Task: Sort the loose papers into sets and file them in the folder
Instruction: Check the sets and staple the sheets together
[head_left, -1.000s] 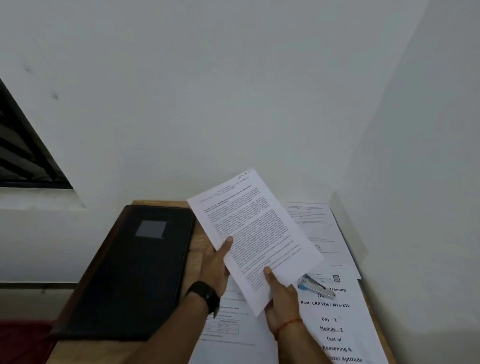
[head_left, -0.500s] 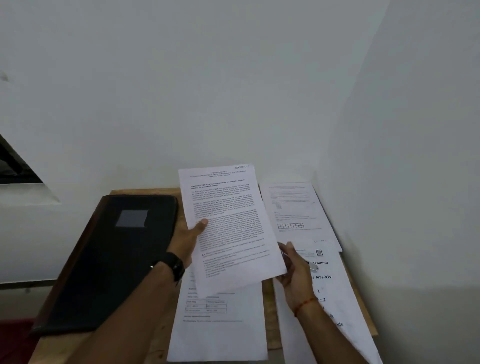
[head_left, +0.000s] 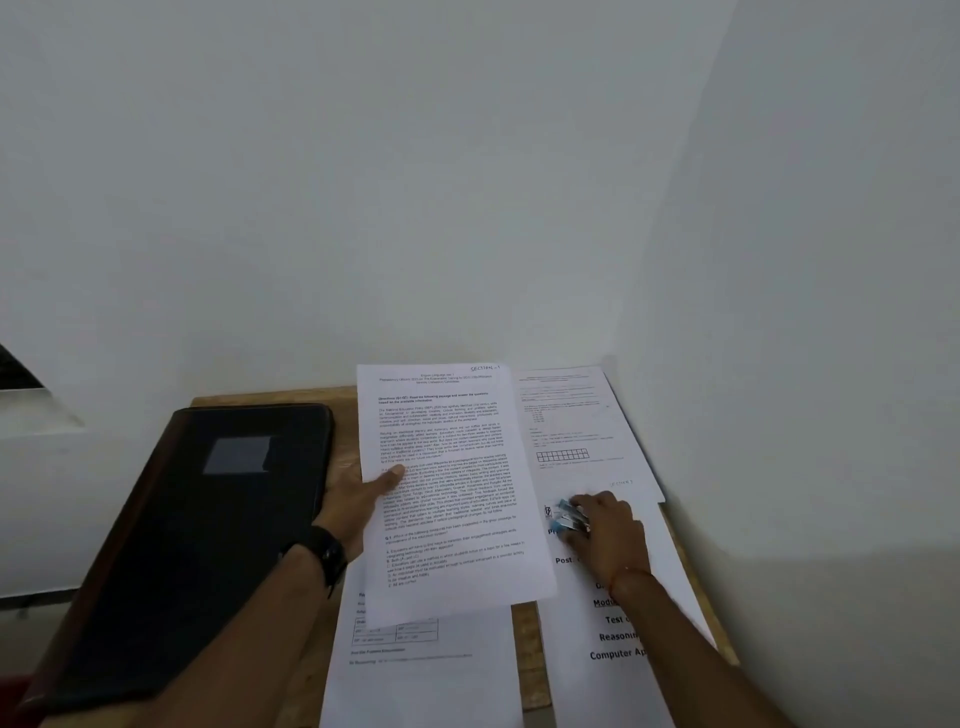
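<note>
Left hand: the left hand (head_left: 358, 506) pinches the printed sheet (head_left: 447, 493) at its left edge, thumb lying on the printed face and the other fingers hidden behind the paper.
Printed sheet: held above the table, nearly upright in the view with its top tipped slightly toward 11 o'clock; dense text fills it and a handwritten note sits in its top right corner.
Right hand: the right hand (head_left: 608, 525) lies at 3 o'clock of the held sheet, fingers curled down over the stapler (head_left: 569, 517); the blur hides how firmly they close.
Stapler: a blue and silver shape, blurred, resting on the bold-print page (head_left: 613, 675).
Folder: the black folder (head_left: 208, 519) lies shut at 9 o'clock of the held sheet, flat on the table (head_left: 524, 654), a grey label patch on its cover.
Loose papers: a form page (head_left: 426, 670) with a small printed table lies at 6 o'clock, partly under the held sheet; the bold-print page runs from 3 to 5 o'clock beneath the right forearm; a grid page (head_left: 571, 426) lies at 1 o'clock, against the wall.
Wrists: a black watch (head_left: 324, 553) on the left, a red thread (head_left: 626, 577) on the right.
</note>
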